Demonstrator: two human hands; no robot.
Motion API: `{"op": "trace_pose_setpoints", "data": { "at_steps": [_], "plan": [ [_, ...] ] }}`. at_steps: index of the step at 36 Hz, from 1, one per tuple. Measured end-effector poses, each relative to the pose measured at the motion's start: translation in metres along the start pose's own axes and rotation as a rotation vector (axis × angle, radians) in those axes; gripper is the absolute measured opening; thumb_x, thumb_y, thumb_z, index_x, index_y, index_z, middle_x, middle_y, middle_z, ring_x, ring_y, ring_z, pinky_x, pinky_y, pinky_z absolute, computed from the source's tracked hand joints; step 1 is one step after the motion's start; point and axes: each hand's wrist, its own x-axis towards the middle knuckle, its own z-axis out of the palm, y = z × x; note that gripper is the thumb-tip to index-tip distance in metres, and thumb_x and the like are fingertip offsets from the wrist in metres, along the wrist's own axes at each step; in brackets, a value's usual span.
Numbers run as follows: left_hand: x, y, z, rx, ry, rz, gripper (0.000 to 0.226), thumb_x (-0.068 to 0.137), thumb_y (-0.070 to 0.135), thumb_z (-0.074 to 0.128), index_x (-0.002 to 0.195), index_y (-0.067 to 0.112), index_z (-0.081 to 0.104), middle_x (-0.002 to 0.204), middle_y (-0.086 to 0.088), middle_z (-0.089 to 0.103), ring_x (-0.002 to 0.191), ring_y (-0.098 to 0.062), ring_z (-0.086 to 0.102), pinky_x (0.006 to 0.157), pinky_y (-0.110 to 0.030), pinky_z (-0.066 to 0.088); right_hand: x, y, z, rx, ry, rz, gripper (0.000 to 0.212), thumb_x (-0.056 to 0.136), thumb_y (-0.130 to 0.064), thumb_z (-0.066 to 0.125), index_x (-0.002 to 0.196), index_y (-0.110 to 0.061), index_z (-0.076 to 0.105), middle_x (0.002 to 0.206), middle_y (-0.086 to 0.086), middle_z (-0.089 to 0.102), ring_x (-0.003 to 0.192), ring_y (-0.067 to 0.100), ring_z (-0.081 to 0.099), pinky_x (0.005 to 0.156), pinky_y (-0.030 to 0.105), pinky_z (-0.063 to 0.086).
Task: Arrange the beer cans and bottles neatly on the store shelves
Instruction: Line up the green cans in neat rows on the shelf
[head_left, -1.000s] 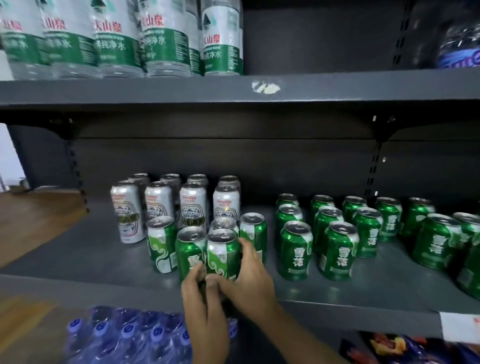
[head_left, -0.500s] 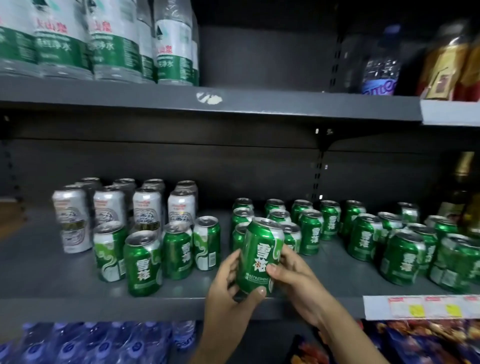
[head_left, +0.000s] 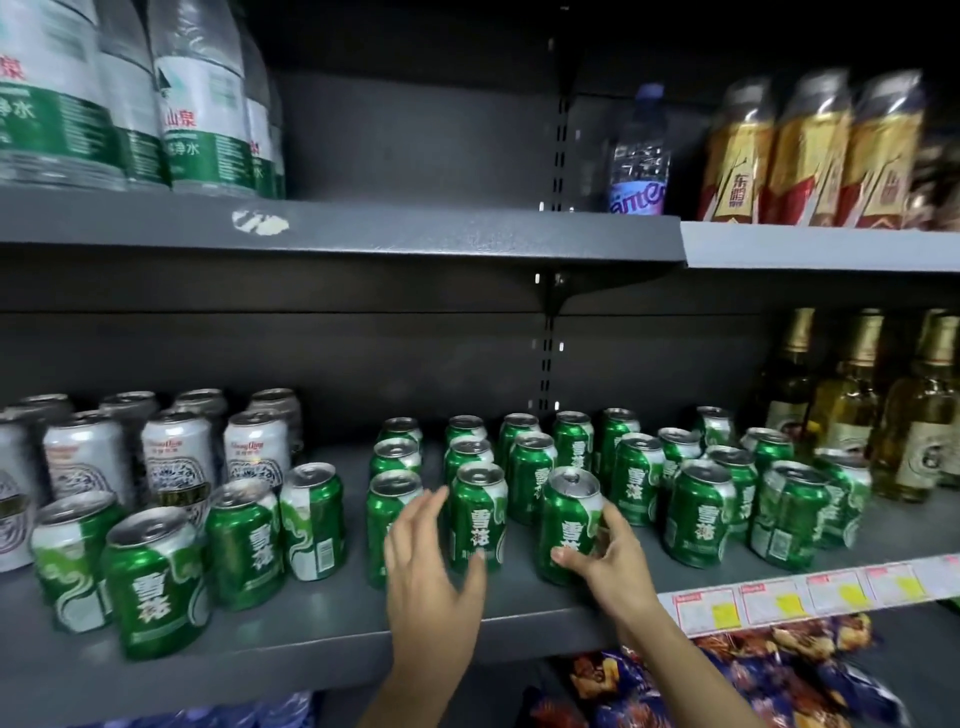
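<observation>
On the grey metal middle shelf (head_left: 311, 639) the right hand (head_left: 610, 558) curls its thumb and fingers round the lower half of one green can (head_left: 569, 525), which stands slightly tilted near the front edge. The left hand (head_left: 434, 577) is spread with relaxed fingers, holding nothing, its fingertips against the neighbouring green can (head_left: 478, 514). Around them stand smooth, glossy green aluminium cylinders with silver pull-tab tops: four in a loose cluster at the left (head_left: 156, 577), and about twenty more in ragged rows across the middle and right (head_left: 698, 519); the rearmost are partly hidden, so the count is uncertain. Behind the left cluster stand white-and-silver cans (head_left: 176, 457) in two rows, seven or eight showing, one cut by the frame edge. At the far right of the same shelf are three glass bottles (head_left: 847, 410) of pale yellow liquid with gold foil necks. The upper shelf (head_left: 415, 234) bears clear ribbed plastic water bottles (head_left: 202, 104) with green labels at the left, one bottle with a purple label (head_left: 639, 156), and three gold-and-red labelled bottles (head_left: 810, 150). Price tags (head_left: 789, 603) line the front rail at the right.
</observation>
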Motion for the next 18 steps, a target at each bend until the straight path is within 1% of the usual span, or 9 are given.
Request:
{"op": "trace_pose_setpoints", "data": {
  "at_steps": [2, 4, 6, 8, 11, 14, 15, 18],
  "plan": [
    [0.002, -0.012, -0.002, 0.053, 0.078, -0.055, 0.072, 0.072, 0.003, 0.076, 0.136, 0.018, 0.047, 0.137, 0.0, 0.043, 0.129, -0.014, 0.031, 0.103, -0.035, 0.024, 0.007, 0.0, 0.0, -0.034, -0.012, 0.014, 0.075, 0.068, -0.011, 0.086, 0.131, -0.027, 0.05, 0.123, -0.001, 0.059, 0.114, 0.017, 0.055, 0.098, 0.039, 0.048],
    [0.003, -0.024, -0.005, 0.091, 0.121, -0.139, 0.077, 0.07, 0.001, 0.078, 0.138, 0.015, 0.045, 0.139, -0.008, 0.042, 0.13, -0.025, 0.032, 0.102, -0.041, 0.028, 0.013, -0.002, 0.0, -0.04, -0.027, 0.033, 0.068, 0.071, -0.007, 0.084, 0.128, -0.026, 0.051, 0.121, 0.0, 0.06, 0.11, 0.015, 0.056, 0.092, 0.034, 0.049],
    [0.004, -0.034, -0.006, 0.116, 0.133, -0.198, 0.081, 0.069, 0.001, 0.078, 0.14, 0.014, 0.042, 0.141, -0.012, 0.041, 0.131, -0.031, 0.032, 0.102, -0.049, 0.031, 0.02, -0.004, 0.0, -0.04, -0.046, 0.041, 0.065, 0.074, -0.004, 0.081, 0.126, -0.026, 0.05, 0.124, 0.002, 0.058, 0.108, 0.014, 0.054, 0.089, 0.031, 0.048],
    [0.004, -0.04, -0.009, 0.13, 0.128, -0.235, 0.081, 0.069, 0.0, 0.078, 0.14, 0.013, 0.042, 0.142, -0.013, 0.04, 0.132, -0.033, 0.031, 0.104, -0.052, 0.03, 0.024, -0.009, 0.001, -0.046, -0.079, 0.038, 0.067, 0.077, -0.003, 0.078, 0.133, -0.022, 0.046, 0.126, 0.0, 0.053, 0.11, 0.012, 0.047, 0.088, 0.028, 0.042],
    [0.004, -0.048, -0.013, 0.166, 0.154, -0.214, 0.079, 0.068, -0.003, 0.077, 0.138, 0.01, 0.044, 0.14, -0.015, 0.043, 0.131, -0.034, 0.033, 0.106, -0.051, 0.027, 0.029, -0.013, 0.002, -0.077, -0.118, 0.034, 0.07, 0.081, -0.003, 0.075, 0.14, -0.017, 0.04, 0.125, -0.001, 0.047, 0.109, 0.009, 0.041, 0.089, 0.024, 0.037],
    [0.004, -0.049, -0.018, 0.149, 0.245, -0.192, 0.078, 0.067, -0.008, 0.076, 0.137, 0.009, 0.044, 0.138, -0.015, 0.042, 0.128, -0.032, 0.033, 0.106, -0.055, 0.029, 0.033, -0.004, 0.005, -0.097, -0.106, 0.032, 0.08, 0.08, -0.006, 0.077, 0.147, -0.014, 0.033, 0.14, 0.004, 0.045, 0.122, 0.014, 0.043, 0.103, 0.03, 0.038],
    [0.005, -0.047, -0.021, 0.133, 0.286, -0.188, 0.079, 0.068, -0.009, 0.075, 0.137, 0.009, 0.043, 0.138, -0.015, 0.041, 0.128, -0.031, 0.032, 0.106, -0.055, 0.029, 0.033, -0.001, 0.006, -0.095, -0.106, 0.03, 0.083, 0.08, -0.008, 0.077, 0.148, -0.014, 0.03, 0.143, 0.006, 0.044, 0.125, 0.016, 0.043, 0.106, 0.033, 0.037],
    [0.014, -0.044, -0.035, 0.081, 0.397, -0.2, 0.079, 0.07, -0.011, 0.072, 0.14, 0.005, 0.039, 0.142, -0.017, 0.038, 0.133, -0.029, 0.028, 0.109, -0.042, 0.022, 0.033, 0.005, 0.008, -0.082, -0.104, 0.018, 0.085, 0.081, -0.01, 0.076, 0.15, -0.015, 0.027, 0.143, 0.006, 0.043, 0.123, 0.016, 0.042, 0.103, 0.032, 0.035]
  ]
}}
